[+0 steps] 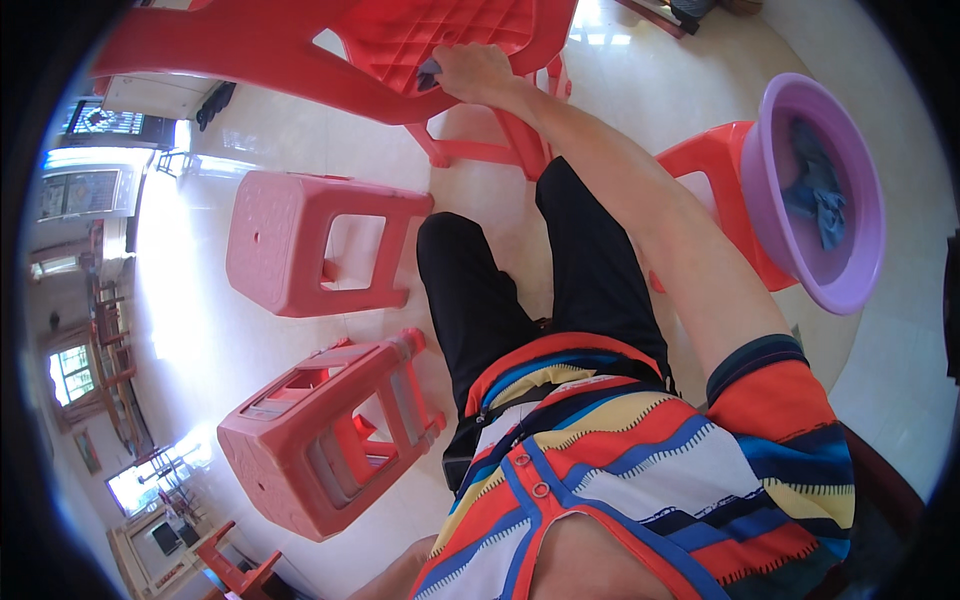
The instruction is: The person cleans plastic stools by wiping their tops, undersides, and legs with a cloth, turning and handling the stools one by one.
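My right hand (476,73) reaches forward, its fingers closed on a small grey cloth (428,75). The cloth touches a red plastic piece of furniture (300,86), a chair or stool whose ribbed side faces me. Below that piece stand red plastic legs (480,150). To my right a purple plastic basin (757,172) rests on a red plastic stool (697,146). Wet-looking blue-grey cloth (821,195) lies inside the basin. My left hand is out of view; only a bit of that arm shows at the bottom edge.
A faded red plastic stool (262,240) stands left of my knees. Nearer me on that side is a stack of red stools (292,457). Farther left are another red stool (232,562), a wooden-framed piece of furniture (142,555) and windows. The floor is pale, shiny tile.
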`<state>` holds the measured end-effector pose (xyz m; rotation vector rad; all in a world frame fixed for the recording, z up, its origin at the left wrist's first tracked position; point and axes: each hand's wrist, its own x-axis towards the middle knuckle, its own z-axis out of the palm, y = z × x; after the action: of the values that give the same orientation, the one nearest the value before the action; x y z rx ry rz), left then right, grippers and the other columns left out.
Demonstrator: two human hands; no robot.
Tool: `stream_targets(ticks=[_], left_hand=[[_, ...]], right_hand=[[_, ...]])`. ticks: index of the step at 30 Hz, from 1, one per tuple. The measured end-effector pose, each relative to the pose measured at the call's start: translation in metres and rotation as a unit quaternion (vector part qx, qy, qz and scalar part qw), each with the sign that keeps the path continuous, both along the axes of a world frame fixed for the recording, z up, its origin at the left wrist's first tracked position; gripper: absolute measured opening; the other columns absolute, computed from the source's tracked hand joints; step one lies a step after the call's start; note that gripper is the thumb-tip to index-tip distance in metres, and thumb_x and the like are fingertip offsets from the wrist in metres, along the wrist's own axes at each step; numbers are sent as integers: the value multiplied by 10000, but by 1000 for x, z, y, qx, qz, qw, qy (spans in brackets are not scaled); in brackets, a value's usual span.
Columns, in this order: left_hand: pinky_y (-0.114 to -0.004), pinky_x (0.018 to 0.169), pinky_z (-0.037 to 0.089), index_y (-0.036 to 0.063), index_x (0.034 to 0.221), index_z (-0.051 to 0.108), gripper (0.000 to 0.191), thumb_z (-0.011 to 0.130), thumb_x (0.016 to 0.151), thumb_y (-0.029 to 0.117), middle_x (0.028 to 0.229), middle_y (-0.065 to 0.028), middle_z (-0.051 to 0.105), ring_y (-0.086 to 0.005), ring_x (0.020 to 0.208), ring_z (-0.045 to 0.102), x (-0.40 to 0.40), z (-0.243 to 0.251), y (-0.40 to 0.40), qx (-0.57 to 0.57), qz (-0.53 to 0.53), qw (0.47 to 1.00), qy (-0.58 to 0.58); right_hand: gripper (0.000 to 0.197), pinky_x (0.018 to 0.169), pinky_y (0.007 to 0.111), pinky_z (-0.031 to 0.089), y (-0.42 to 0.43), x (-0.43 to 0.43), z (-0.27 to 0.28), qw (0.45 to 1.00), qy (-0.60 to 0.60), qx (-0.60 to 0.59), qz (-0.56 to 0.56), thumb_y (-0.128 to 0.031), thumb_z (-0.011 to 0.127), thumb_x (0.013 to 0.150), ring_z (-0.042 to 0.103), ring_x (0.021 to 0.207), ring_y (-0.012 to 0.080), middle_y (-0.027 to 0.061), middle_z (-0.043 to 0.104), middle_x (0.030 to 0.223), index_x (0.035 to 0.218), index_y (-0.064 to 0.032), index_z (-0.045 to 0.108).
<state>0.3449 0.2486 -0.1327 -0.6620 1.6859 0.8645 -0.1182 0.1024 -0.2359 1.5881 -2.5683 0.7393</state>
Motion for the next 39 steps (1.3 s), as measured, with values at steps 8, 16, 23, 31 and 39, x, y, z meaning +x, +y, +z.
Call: stream_targets(ticks=[8,16,23,31,39], left_hand=[[-399,737,483,41,1023,632,290,575,811,230,875,-199,649,-326,819,627,-1,-2,-2,1,-1,1000,-3],[-397,735,484,44,1016,637,281,574,814,230,872,-197,649,-323,817,627,0,-4,-2,1,2,1000,-1],[-396,732,484,47,1009,640,274,573,818,230,869,-195,650,-320,815,627,4,-6,-3,3,5,1000,-4],[-394,730,485,50,1002,645,265,572,821,230,866,-192,650,-317,813,627,5,-6,-3,8,6,1000,-7],[-392,727,486,53,994,649,258,571,825,231,863,-190,650,-313,811,627,4,-7,-3,7,6,1000,-2]], right_hand=[[245,703,442,501,-1,-3,-4,1000,1,10,-2,-237,496,833,655,810,302,133,668,863,992,-83,600],[229,666,440,508,-2,-1,-4,999,32,-16,-10,-250,580,827,655,769,310,139,666,838,972,-74,592],[231,658,442,504,0,3,2,1000,8,1,-8,-254,586,828,654,788,307,135,665,845,964,-68,587],[222,660,446,500,2,3,0,1000,21,-18,-12,-253,579,829,651,800,308,138,662,851,959,-73,589],[196,642,439,500,2,1,-2,1000,16,-18,-4,-230,581,827,651,783,314,131,664,847,939,-69,585]])
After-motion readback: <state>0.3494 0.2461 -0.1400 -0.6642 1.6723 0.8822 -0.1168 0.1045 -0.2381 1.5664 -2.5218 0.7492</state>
